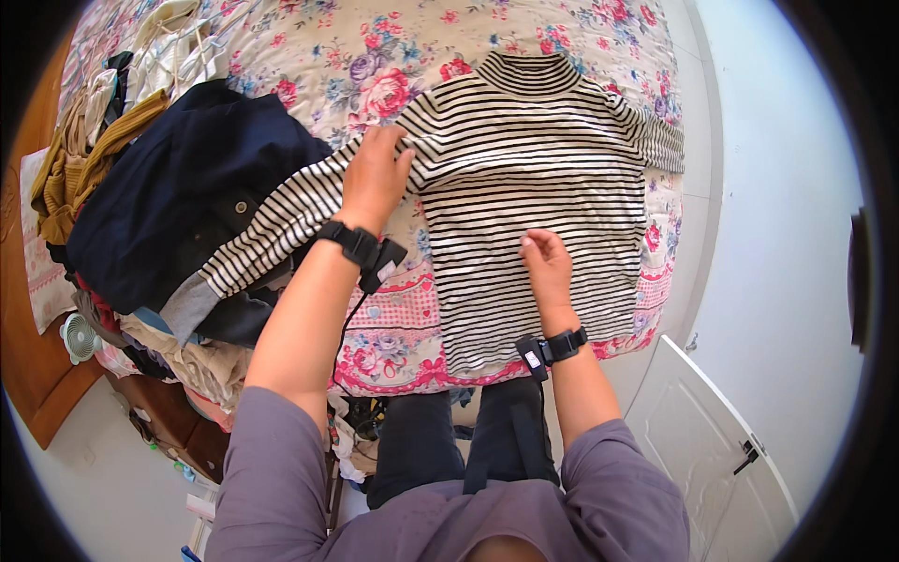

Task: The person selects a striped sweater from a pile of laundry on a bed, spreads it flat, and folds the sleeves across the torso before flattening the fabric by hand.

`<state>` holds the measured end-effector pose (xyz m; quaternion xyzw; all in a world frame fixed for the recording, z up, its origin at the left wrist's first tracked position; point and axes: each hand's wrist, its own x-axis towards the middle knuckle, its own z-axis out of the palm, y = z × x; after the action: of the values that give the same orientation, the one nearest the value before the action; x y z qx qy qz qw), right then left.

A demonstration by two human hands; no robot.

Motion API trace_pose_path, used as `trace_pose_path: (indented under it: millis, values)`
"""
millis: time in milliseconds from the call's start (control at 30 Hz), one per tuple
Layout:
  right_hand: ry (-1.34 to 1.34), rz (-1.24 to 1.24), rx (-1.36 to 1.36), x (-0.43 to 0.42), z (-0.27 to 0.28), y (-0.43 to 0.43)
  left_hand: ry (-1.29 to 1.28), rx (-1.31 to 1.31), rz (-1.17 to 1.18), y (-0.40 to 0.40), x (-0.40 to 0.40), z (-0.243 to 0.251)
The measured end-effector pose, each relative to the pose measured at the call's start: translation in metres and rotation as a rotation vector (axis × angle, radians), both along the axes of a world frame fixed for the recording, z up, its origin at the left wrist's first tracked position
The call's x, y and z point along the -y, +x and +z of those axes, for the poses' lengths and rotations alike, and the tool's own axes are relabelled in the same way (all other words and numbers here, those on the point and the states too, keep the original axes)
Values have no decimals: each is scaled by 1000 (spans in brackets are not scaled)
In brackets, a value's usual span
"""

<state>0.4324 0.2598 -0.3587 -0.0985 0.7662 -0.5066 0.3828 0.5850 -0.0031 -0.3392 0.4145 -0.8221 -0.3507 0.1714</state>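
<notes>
A black-and-white striped mock-neck knit top [534,183] lies spread on the bed with its collar away from me. Its left-hand sleeve stretches over a dark navy garment [189,175] and ends in a grey cuff [191,308]. The right-hand sleeve [664,140] extends to the bed's edge. My left hand [376,172] rests on the upper part of the left-hand sleeve, close to the shoulder; whether it pinches the cloth is hidden. Over the lower body of the top is my right hand [548,263], fingers loosely curled, with nothing visible in them.
A floral bedspread [379,42] covers the bed. Heaped along the left are mustard knitwear [105,161], beige clothes [189,358] and several hangers [189,42]. A small fan [81,338] stands beside the heap. At lower right is a white door [695,421] with a black handle.
</notes>
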Motion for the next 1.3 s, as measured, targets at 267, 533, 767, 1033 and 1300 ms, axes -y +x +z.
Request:
trace_pose_path:
  millis: [267,533,767,1033,1300]
  values:
    - [-148,-260,-88,10,9,-135,29,234,75,-68,46,-46]
    - [-165,-350,76,-10,-2,-200,59,300,116,-76,19,-57]
    - [-29,-268,348,-42,-8,-240,462,107,232,-85,28,-53]
    - [-215,-244,217,-31,9,-228,130,-224,237,-77,22,-43]
    - [156,-151,49,-121,-3,-224,337,94,438,23,-167,-23]
